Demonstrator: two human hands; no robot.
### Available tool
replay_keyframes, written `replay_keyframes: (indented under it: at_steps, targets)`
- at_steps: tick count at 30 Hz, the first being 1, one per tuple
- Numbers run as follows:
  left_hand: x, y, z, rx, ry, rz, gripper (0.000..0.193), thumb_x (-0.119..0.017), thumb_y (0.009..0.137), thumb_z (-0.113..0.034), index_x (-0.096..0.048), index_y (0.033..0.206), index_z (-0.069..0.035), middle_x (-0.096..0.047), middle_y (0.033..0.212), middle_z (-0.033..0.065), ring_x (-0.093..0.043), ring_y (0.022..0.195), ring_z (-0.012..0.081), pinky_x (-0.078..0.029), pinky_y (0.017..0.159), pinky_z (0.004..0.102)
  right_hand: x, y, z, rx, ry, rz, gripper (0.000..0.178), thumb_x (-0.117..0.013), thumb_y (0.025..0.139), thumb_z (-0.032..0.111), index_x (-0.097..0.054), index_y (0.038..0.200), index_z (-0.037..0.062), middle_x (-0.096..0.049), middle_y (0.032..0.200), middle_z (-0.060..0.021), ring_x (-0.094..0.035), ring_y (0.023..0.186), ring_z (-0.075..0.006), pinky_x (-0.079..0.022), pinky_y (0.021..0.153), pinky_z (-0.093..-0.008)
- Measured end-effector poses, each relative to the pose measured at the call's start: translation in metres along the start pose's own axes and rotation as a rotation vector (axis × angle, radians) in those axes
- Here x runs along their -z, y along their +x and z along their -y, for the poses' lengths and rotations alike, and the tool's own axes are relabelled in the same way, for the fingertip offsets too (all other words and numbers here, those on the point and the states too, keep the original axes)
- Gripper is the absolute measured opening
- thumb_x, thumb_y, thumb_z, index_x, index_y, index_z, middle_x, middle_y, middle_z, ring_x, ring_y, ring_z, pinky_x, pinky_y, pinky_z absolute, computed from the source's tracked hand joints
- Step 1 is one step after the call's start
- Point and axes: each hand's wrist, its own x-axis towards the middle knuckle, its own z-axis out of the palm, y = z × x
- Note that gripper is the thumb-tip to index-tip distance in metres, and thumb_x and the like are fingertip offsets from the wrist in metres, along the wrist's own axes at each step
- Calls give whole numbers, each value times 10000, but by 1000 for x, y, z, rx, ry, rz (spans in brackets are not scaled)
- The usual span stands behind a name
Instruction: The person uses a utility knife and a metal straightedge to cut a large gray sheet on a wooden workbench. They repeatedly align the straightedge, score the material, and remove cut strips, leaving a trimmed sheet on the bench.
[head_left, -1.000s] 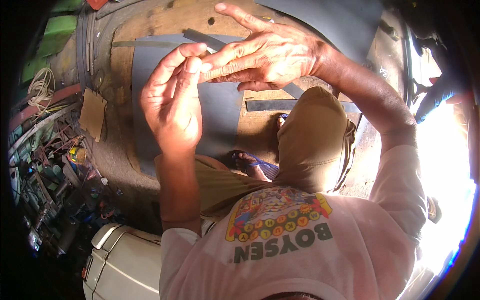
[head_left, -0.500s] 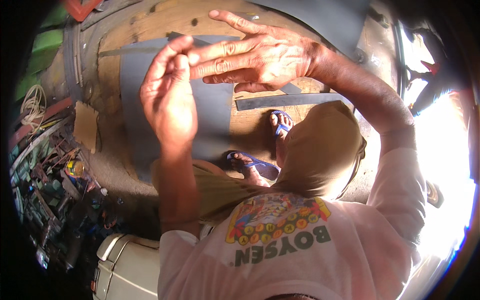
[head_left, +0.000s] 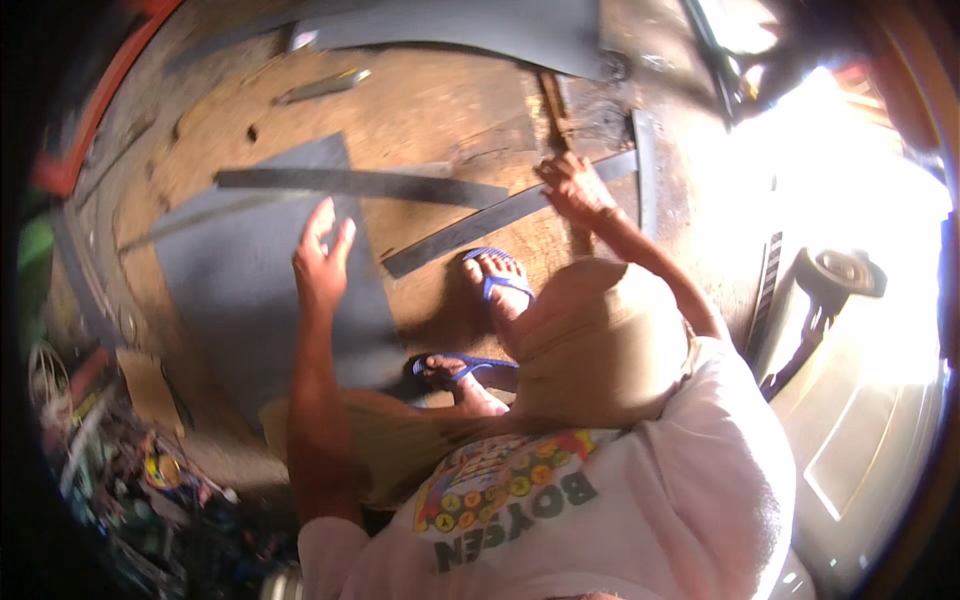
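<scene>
My left hand (head_left: 322,262) is raised over a large dark grey sheet (head_left: 270,300) on the wooden board, thumb and fingers apart, holding nothing. Farther right, my right hand (head_left: 578,190) reaches down with bent fingers spread above a long dark strip (head_left: 460,232) lying slantwise. Whether its fingertips touch the strip is unclear. Another dark strip (head_left: 400,187) crosses from the sheet's far part toward the slanted one. A narrow rusty bar (head_left: 554,105) lies just beyond my right fingertips.
A knife-like tool (head_left: 322,87) lies at the far left of the board (head_left: 430,110). Another large grey sheet (head_left: 480,30) is at the far edge. An upright dark strip (head_left: 644,170) lies at right. Cluttered scraps (head_left: 150,500) fill the lower left. My sandalled feet (head_left: 495,280) stand beside the sheet.
My hands were together, right fingers stretched toward the left hand; now they are apart. The right hand has gone down to the slanted strip. The view has shifted, showing more board.
</scene>
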Motion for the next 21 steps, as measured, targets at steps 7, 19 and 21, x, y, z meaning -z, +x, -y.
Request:
replay_keyframes:
  at_steps: [7,19,21]
  targets:
    - [-68,-55,29,-147,757,542,680,-798,857,-288,-517,1444,-94,-562,1409,165,-535,1321,364,-468,1002,531,-70,-118,-2,-743,101,-324,548,-768,873,248,-600,1368,85,-593,1357,-113,-530,1266,-329,-428,996,-500]
    - [-126,-54,89,-311,1072,249,700,-754,888,-298,-469,1495,-98,-527,1433,130,-517,1322,334,-422,1078,532,-56,-69,-29,-358,143,-205,624,-750,874,235,-558,1452,98,-504,1536,-79,-470,1365,-328,-382,1080,-528]
    - [-131,-56,99,-367,1080,189,646,-752,877,-297,-525,1450,-102,-560,1373,103,-532,1299,314,-429,1067,533,-53,-57,-25,-266,155,-121,616,-738,881,230,-556,1458,112,-493,1557,-64,-461,1376,-332,-373,1091,-531]
